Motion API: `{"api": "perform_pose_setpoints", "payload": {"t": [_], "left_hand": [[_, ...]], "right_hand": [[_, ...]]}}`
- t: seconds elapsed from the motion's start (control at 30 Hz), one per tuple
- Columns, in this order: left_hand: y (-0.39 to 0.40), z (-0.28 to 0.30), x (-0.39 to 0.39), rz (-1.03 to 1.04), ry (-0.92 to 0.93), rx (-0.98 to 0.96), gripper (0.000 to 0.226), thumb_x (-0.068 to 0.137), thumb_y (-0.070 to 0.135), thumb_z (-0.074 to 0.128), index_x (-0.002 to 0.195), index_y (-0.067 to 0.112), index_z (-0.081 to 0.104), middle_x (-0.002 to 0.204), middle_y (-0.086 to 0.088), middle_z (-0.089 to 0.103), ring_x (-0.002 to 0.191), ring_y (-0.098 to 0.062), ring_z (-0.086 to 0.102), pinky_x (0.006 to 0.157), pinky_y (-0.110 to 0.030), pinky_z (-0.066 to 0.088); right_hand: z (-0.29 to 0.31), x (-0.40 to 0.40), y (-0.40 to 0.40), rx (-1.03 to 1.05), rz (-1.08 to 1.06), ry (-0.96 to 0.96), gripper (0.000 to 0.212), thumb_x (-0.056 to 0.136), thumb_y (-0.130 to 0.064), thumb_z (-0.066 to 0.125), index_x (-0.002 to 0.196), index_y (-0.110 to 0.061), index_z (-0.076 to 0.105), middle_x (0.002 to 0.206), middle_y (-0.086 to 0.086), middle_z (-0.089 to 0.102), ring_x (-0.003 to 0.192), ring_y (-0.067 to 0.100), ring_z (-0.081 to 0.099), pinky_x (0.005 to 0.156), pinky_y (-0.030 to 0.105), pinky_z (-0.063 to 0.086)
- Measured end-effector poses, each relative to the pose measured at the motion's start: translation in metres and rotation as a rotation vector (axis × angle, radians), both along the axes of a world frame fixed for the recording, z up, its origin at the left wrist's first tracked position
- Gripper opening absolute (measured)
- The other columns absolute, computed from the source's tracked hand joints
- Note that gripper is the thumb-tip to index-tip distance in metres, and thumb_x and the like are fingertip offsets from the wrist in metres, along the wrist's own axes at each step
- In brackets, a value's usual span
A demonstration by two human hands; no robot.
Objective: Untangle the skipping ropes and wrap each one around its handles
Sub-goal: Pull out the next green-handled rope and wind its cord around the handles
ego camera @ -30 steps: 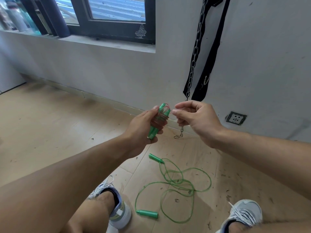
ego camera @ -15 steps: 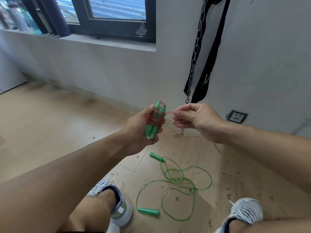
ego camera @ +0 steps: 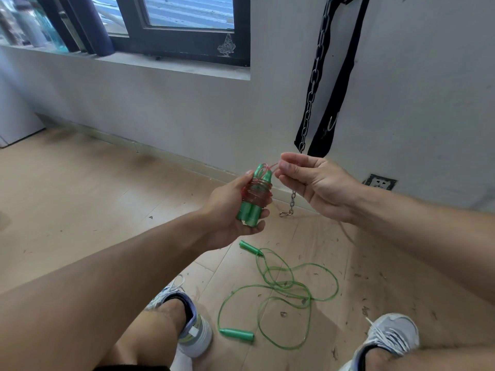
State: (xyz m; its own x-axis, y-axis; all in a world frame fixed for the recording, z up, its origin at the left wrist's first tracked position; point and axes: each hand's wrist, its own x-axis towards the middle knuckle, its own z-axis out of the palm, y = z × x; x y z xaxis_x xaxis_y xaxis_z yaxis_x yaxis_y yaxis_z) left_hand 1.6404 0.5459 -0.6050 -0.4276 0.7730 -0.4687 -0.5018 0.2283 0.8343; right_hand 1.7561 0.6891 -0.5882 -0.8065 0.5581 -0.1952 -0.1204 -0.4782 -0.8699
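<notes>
A person's left hand [ego camera: 230, 207] grips a pair of green handles [ego camera: 253, 202] held upright side by side, red rope [ego camera: 257, 192] coiled tightly around their upper half; the palm hides the handles' far side and the fingers curl under their bases. Just to the right, the right hand [ego camera: 318, 186] pinches the red rope's last loop between thumb and forefinger, a short pink strand running from the handle tips to the fingertips; the remaining fingers are curled, and how much rope lies inside them cannot be made out. Below, on the wooden floor [ego camera: 80, 204], a green rope [ego camera: 284, 287] lies in loose, overlapping loops between two sneakers, its two handles apart at either end. A chain [ego camera: 312, 87] and a black strap [ego camera: 340, 84] hang on the wall, both cut off at the top; the chain's lower stretch passes behind the right hand.
</notes>
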Motion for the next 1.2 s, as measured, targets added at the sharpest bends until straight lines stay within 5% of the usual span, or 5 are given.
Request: {"api": "perform_pose_setpoints", "payload": {"t": [0.17, 0.3, 0.47, 0.8, 1.2], "left_hand": [[0.001, 0.000, 0.007, -0.048, 0.007, -0.040, 0.050, 0.103, 0.048, 0.042, 0.112, 0.006, 0.066, 0.093, -0.014, 0.067, 0.065, -0.023, 0.061, 0.061, -0.035, 0.053], [0.000, -0.001, 0.009, -0.077, -0.001, -0.044, 0.052, 0.103, 0.047, 0.042, 0.120, 0.003, 0.063, 0.095, -0.016, 0.067, 0.065, -0.023, 0.061, 0.062, -0.035, 0.054], [0.001, 0.001, 0.008, -0.052, -0.059, 0.013, 0.048, 0.104, 0.046, 0.040, 0.115, 0.007, 0.064, 0.095, -0.016, 0.064, 0.066, -0.025, 0.059, 0.064, -0.037, 0.053], [0.008, 0.000, 0.003, 0.269, 0.070, 0.065, 0.044, 0.103, 0.048, 0.044, 0.106, 0.010, 0.066, 0.088, -0.012, 0.068, 0.068, -0.022, 0.060, 0.067, -0.039, 0.054], [0.005, 0.015, 0.006, 0.251, 0.178, 0.018, 0.050, 0.105, 0.047, 0.036, 0.105, 0.009, 0.068, 0.072, -0.005, 0.066, 0.050, -0.014, 0.054, 0.046, -0.030, 0.049]], "right_hand": [[-0.001, -0.001, -0.001, 0.027, -0.011, -0.034, 0.027, 0.066, -0.009, 0.078, 0.093, -0.009, 0.072, 0.078, 0.003, 0.074, 0.071, 0.012, 0.070, 0.067, 0.018, 0.058], [-0.003, -0.003, 0.002, 0.096, -0.037, -0.047, 0.025, 0.066, -0.015, 0.079, 0.091, -0.010, 0.074, 0.085, 0.003, 0.076, 0.087, 0.017, 0.070, 0.085, 0.026, 0.058], [-0.001, -0.004, 0.002, 0.060, -0.007, -0.008, 0.036, 0.082, -0.020, 0.070, 0.116, -0.010, 0.070, 0.096, 0.007, 0.078, 0.090, 0.020, 0.076, 0.084, 0.030, 0.061], [-0.007, -0.001, 0.007, -0.033, 0.108, -0.237, 0.022, 0.099, -0.002, 0.056, 0.120, 0.003, 0.062, 0.113, 0.020, 0.074, 0.103, 0.033, 0.074, 0.084, 0.037, 0.062], [-0.007, 0.001, 0.022, 0.133, 0.147, -0.267, 0.018, 0.099, -0.012, 0.059, 0.111, -0.006, 0.071, 0.082, 0.005, 0.071, 0.067, 0.013, 0.067, 0.061, 0.021, 0.059]]}}
